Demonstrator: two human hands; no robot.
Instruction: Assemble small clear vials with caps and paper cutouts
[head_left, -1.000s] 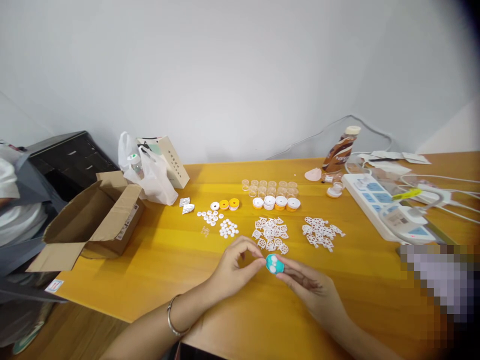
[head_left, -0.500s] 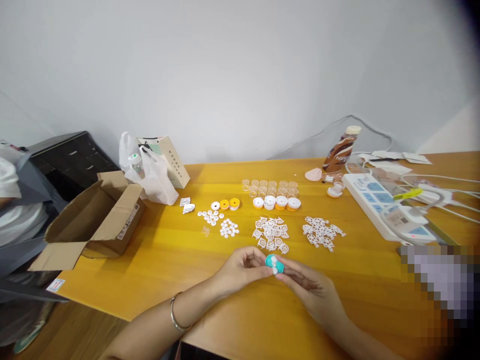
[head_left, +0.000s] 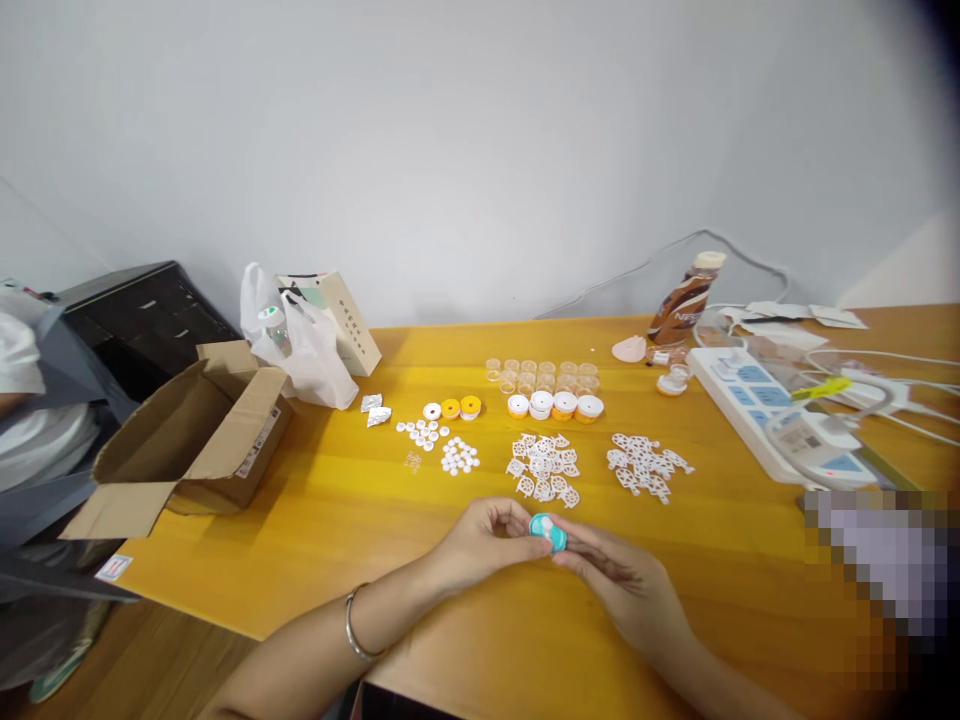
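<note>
Left hand (head_left: 480, 545) and right hand (head_left: 626, 585) pinch a teal piece (head_left: 556, 541).
Uneven thumb pressure could pop its white bit (head_left: 547, 523) out onto the desk (head_left: 315, 530).

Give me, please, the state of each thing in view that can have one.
Turquoise piece: held in the right hand.
Right hand: closed on the piece.
Left hand: fingers curled, thumb at the piece.
Cardboard box: open, flaps spread.
Brown bottle: capped.
Power strip: red light showing.
Plastic bag: handles up.
White lattice parts: loose, in two groups.
Foil packets: sealed or not, cannot tell.
</note>
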